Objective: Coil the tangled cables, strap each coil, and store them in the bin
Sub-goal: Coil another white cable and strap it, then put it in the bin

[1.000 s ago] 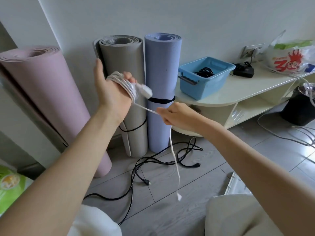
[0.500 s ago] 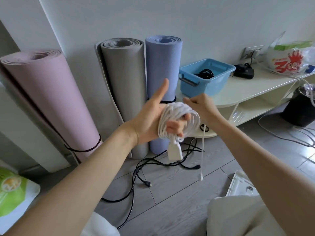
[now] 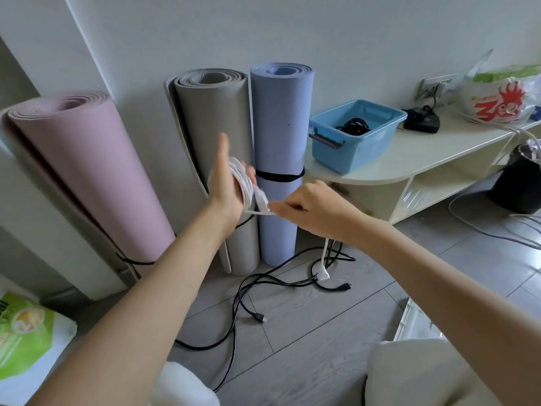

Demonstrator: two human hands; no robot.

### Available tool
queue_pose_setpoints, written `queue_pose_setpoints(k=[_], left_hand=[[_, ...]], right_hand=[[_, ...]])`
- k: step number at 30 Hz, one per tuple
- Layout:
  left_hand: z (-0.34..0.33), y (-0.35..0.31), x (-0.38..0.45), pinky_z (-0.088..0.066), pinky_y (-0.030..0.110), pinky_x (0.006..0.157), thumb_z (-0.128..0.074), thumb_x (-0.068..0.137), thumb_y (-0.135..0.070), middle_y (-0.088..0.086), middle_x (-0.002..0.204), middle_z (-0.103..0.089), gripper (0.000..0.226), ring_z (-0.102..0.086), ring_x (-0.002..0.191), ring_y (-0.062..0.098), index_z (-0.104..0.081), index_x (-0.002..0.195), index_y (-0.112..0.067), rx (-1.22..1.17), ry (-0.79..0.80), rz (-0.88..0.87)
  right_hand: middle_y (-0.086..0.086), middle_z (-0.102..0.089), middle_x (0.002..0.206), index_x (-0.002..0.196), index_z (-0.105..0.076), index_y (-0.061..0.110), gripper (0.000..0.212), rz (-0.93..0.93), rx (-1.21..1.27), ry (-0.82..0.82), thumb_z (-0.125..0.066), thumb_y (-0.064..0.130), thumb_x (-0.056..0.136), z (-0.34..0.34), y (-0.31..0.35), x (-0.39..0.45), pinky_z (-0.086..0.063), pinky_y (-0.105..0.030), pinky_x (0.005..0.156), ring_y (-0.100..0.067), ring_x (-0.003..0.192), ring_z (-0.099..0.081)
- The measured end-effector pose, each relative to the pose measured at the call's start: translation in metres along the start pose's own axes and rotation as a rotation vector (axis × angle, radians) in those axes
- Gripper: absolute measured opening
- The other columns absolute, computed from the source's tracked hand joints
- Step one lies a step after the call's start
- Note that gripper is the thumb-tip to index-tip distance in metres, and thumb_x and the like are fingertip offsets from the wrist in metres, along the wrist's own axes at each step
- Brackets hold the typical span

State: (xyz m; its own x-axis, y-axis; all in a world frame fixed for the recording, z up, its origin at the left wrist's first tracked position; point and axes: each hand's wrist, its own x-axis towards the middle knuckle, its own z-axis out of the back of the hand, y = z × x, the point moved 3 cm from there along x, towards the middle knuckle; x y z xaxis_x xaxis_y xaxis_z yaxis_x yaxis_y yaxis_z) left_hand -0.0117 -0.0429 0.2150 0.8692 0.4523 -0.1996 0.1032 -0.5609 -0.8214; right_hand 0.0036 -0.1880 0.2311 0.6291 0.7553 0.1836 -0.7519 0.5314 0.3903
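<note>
I see 1 black coil in the bin (image 3: 355, 142); my left hand (image 3: 227, 183) grips the white cable (image 3: 244, 183), right hand (image 3: 310, 205) pinches its tail; black cable (image 3: 248, 291) untouched.

Left hand (image 3: 224, 186) raised, right hand (image 3: 310, 205) pinching.

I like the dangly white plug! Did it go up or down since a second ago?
Yes, the white plug looks higher: it now hangs level with the black cable loops near the blue mat's foot, nearer that foot than before.

White cable (image 3: 244, 183) around left hand (image 3: 224, 186)
</note>
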Motion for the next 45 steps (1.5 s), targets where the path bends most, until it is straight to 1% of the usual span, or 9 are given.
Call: queue_pose_setpoints(k=[7,10,16,21,30,34,37,40,45], left_hand=[[-0.013,0.043,-0.048,-0.046,0.023,0.072,-0.041,0.061,-0.088,-0.003,0.061,-0.049,0.083,-0.049,0.055,0.011,-0.051,0.088,-0.01,1.039,0.817,0.448],[-0.025,0.039,-0.068,-0.047,0.025,0.079,-0.053,0.062,-0.08,0.001,0.073,-0.05,0.084,-0.047,0.066,0.013,-0.056,0.099,-0.005,0.713,1.175,0.539],[-0.036,-0.012,-0.039,-0.035,0.028,0.09,-0.046,0.077,-0.072,0.003,0.066,-0.049,0.067,-0.045,0.064,0.014,-0.05,0.084,-0.006,-0.26,0.646,0.237],[-0.006,-0.003,-0.002,-0.034,0.027,0.057,-0.046,0.089,-0.056,-0.001,0.05,-0.04,0.05,-0.038,0.049,0.014,-0.034,0.062,-0.016,0.062,0.027,-0.102],[-0.031,0.047,-0.056,-0.046,0.02,0.066,-0.055,0.086,-0.052,-0.007,0.055,-0.034,0.044,-0.034,0.051,0.009,-0.047,0.084,-0.009,0.871,0.933,0.255],[-0.033,0.049,-0.049,-0.042,0.02,0.055,-0.057,0.085,-0.018,-0.008,0.042,-0.026,0.033,-0.023,0.04,0.007,-0.044,0.054,-0.018,0.742,0.924,0.278],[-0.034,0.054,-0.044,-0.041,0.021,0.053,-0.051,0.087,-0.014,-0.009,0.039,-0.028,0.042,-0.024,0.038,0.007,-0.046,0.046,-0.024,0.724,1.011,0.301],[-0.031,0.055,-0.034,-0.041,0.019,0.051,-0.052,0.084,-0.013,-0.01,0.038,-0.035,0.037,-0.03,0.035,0.004,-0.062,0.049,-0.019,0.693,0.989,0.327],[-0.015,0.072,-0.003,-0.041,0.016,0.056,-0.066,0.077,-0.02,0.006,0.063,-0.046,0.013,-0.044,0.057,0.011,-0.06,0.074,-0.009,0.644,0.737,0.412]], right_hand=[[-0.001,-0.023,0.045,0.047,-0.031,0.014,0.049,-0.167,0.111,-0.33,-0.055,0.021,0.09,0.043,-0.046,0.006,-0.017,-0.021,0.041,-0.011,0.038,-0.022],[-0.003,-0.026,0.048,0.05,-0.036,0.011,0.045,-0.269,0.218,-0.344,-0.054,0.02,0.091,0.037,-0.058,0.003,-0.017,-0.019,0.041,-0.007,0.039,-0.021],[-0.009,-0.057,0.072,0.077,-0.06,0.001,0.029,-0.437,0.241,0.084,-0.048,0.022,0.094,-0.018,-0.053,0.0,-0.039,-0.028,0.063,-0.021,0.065,-0.05],[-0.004,-0.039,0.052,0.053,-0.035,0.008,0.052,-0.197,0.047,0.189,-0.041,0.036,0.097,-0.009,-0.009,-0.004,-0.029,-0.028,0.051,-0.018,0.048,-0.032],[0.009,-0.037,0.037,0.041,-0.042,0.017,0.052,-0.081,0.15,-0.221,-0.055,0.023,0.091,0.022,-0.022,0.005,-0.03,-0.015,0.044,-0.009,0.037,-0.035],[0.002,-0.053,0.062,0.065,-0.059,0.011,0.028,-0.008,0.207,-0.361,-0.057,0.022,0.09,0.019,-0.018,0.004,-0.041,-0.026,0.061,-0.01,0.058,-0.044],[0.004,-0.06,0.102,0.106,-0.066,0.016,0.02,-0.09,0.6,0.037,-0.051,0.022,0.094,0.007,-0.022,0.001,-0.045,-0.016,0.084,-0.006,0.091,-0.057],[-0.002,-0.069,0.082,0.092,-0.069,0.008,0.032,-0.249,0.899,0.188,-0.048,0.032,0.095,-0.008,-0.031,-0.004,-0.052,-0.022,0.075,-0.009,0.074,-0.064],[-0.001,-0.039,0.053,0.055,-0.039,0.008,0.051,-0.335,0.536,-0.199,-0.044,0.037,0.097,-0.024,-0.051,-0.009,-0.031,-0.019,0.05,-0.01,0.051,-0.034]])
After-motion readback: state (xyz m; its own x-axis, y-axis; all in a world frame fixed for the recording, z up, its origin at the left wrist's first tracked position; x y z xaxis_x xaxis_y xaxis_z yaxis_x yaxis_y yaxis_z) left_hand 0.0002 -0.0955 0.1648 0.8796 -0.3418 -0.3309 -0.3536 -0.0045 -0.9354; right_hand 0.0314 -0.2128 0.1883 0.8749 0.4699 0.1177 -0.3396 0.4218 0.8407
